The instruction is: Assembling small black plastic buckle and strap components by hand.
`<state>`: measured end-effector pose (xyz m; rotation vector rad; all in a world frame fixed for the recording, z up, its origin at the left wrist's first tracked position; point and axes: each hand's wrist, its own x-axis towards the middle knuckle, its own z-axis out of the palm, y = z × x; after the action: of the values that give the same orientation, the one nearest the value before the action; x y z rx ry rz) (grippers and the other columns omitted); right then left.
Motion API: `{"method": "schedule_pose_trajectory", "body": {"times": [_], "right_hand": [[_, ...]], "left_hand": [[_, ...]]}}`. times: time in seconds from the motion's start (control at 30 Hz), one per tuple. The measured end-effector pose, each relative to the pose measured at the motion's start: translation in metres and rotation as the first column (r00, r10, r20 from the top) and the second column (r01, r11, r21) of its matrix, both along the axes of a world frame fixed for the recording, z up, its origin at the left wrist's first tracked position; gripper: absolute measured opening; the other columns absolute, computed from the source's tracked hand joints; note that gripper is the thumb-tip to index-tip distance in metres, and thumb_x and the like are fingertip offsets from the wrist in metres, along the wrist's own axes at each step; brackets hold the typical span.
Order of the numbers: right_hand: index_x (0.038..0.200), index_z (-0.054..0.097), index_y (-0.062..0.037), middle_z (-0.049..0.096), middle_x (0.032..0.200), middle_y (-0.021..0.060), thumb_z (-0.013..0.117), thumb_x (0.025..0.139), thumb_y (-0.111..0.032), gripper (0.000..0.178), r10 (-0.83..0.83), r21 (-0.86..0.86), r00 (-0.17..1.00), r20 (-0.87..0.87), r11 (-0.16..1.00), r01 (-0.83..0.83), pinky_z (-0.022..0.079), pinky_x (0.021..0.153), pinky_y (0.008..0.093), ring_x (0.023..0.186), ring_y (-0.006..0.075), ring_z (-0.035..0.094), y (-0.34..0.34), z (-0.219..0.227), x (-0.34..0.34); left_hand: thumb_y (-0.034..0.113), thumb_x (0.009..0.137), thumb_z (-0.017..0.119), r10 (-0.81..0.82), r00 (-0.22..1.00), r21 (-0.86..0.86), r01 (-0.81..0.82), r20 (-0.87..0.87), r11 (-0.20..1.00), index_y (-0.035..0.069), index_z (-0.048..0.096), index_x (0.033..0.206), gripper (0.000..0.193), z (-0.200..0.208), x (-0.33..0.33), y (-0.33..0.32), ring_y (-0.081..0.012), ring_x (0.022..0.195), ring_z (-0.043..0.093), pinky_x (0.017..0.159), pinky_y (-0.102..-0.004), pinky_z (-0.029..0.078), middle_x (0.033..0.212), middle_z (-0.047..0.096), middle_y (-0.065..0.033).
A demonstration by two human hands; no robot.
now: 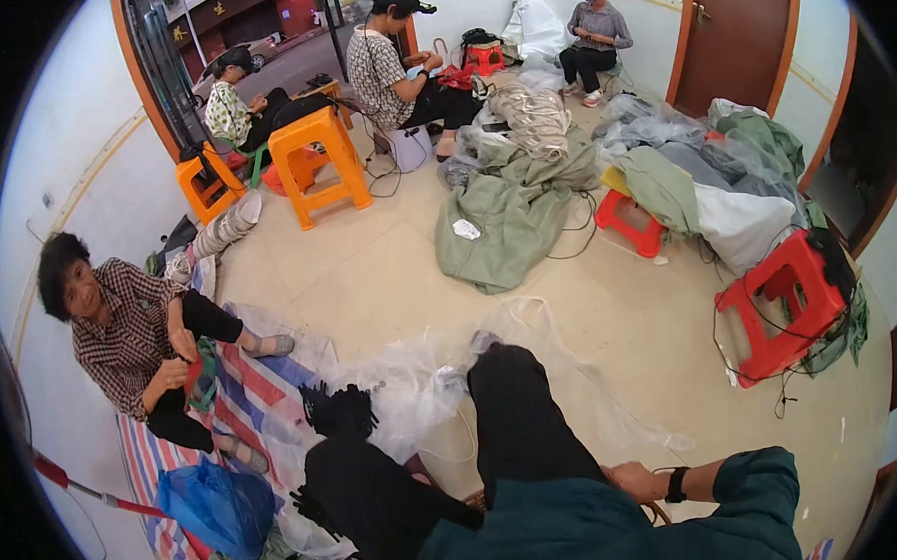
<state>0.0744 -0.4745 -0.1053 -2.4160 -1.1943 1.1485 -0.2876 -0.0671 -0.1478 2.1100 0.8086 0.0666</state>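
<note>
My right hand [634, 480] is low beside my right thigh, a dark band around its wrist. Its fingers are largely hidden, and what they touch cannot be made out. Close to that hand shows a bit of a brown, curved seat edge [661, 514]. My left hand does not appear. Over my left leg lies black cloth [362, 484] with a bunch of short black strands [339, 410] at its far end. Crumpled clear plastic sheeting [413, 392] spreads on the floor around my feet.
At left a person [136, 334] sits on a striped sheet [263, 388] beside a blue plastic bag [218, 510]. Farther off, several people sit working. Orange stools [318, 151], a red stool [780, 306], green sacks [506, 227], wrapped bundles and trailing black cables stand or lie about.
</note>
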Motion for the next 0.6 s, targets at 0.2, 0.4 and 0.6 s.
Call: {"method": "schedule_pose_trajectory", "body": {"times": [0.2,0.4,0.6], "right_hand": [[0.112,0.046,-0.0038,0.061,0.083,0.0213,0.047,0.081,-0.027,0.039,0.007,-0.202,0.991,-0.136,0.979,-0.035,0.047,0.069,0.0463,0.082,0.0381,0.06,-0.005,-0.012,-0.002],[0.083,0.059,-0.0015,0.061,0.079,0.0203,0.047,0.076,-0.013,0.018,-0.109,-0.205,0.971,-0.213,0.977,0.065,0.047,0.067,0.0467,0.079,0.0384,0.06,0.006,0.004,0.003],[0.095,0.06,-0.0037,0.063,0.09,0.0197,0.055,0.077,-0.03,0.033,-0.253,-0.283,0.928,-0.274,0.943,0.174,0.046,0.075,0.0424,0.084,0.0373,0.059,-0.041,-0.051,-0.01]], "left_hand": [[0.01,0.089,0.049,0.041,0.999,-0.071,-0.041,-0.003,0.997,-0.007,0.043,0.123,0.038,0.0,0.036,0.033,-0.0221,0.09,0.059,0.075,-0.0273,0.049,0.113,0.054,-0.0154],[0.01,0.089,0.049,0.092,0.995,-0.131,-0.094,-0.024,0.987,-0.007,0.043,0.122,0.038,0.022,0.061,0.055,-0.0215,0.088,0.059,0.074,-0.0269,0.049,0.111,0.055,-0.015],[0.01,0.089,0.048,0.088,0.996,-0.13,-0.092,-0.034,0.987,-0.007,0.044,0.122,0.037,0.073,0.056,0.076,-0.0209,0.086,0.059,0.074,-0.0265,0.049,0.109,0.056,-0.0146]]}}
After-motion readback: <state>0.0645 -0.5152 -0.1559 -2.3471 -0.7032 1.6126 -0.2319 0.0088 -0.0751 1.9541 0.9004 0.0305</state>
